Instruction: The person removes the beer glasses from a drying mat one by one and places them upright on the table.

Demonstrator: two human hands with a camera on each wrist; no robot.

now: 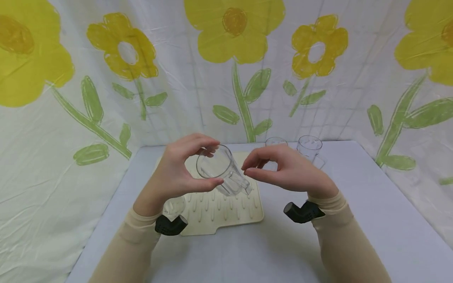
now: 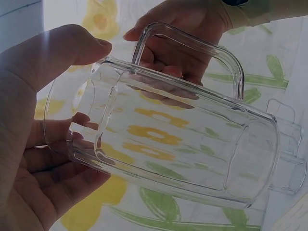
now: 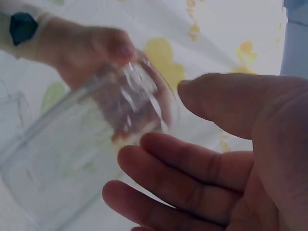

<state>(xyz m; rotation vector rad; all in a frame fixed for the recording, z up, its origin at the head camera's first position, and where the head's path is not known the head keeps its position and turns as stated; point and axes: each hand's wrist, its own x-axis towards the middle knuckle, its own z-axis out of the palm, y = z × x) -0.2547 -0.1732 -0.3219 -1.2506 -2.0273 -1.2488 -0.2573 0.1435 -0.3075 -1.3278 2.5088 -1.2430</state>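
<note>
A clear mug (image 1: 228,184) with an angular side handle (image 2: 199,41) is held tilted in the air above the table. My left hand (image 1: 177,167) grips it round one end, with the thumb on the near side and the fingers on the far side. Just right of the mug hovers my right hand (image 1: 283,167), its fingers loosely bent and holding nothing. In the left wrist view, this hand shows behind the handle. The right wrist view has its fingers (image 3: 178,168) spread apart from the thumb, beside the mug.
Under the mug lies a cream drying mat (image 1: 226,216) with raised ridges. A clear glass (image 1: 174,205) sits near my left wrist, partly covered by it. Two more clear glasses stand at the back, one (image 1: 310,144) farther right and one (image 1: 277,140) partly behind my right hand.
</note>
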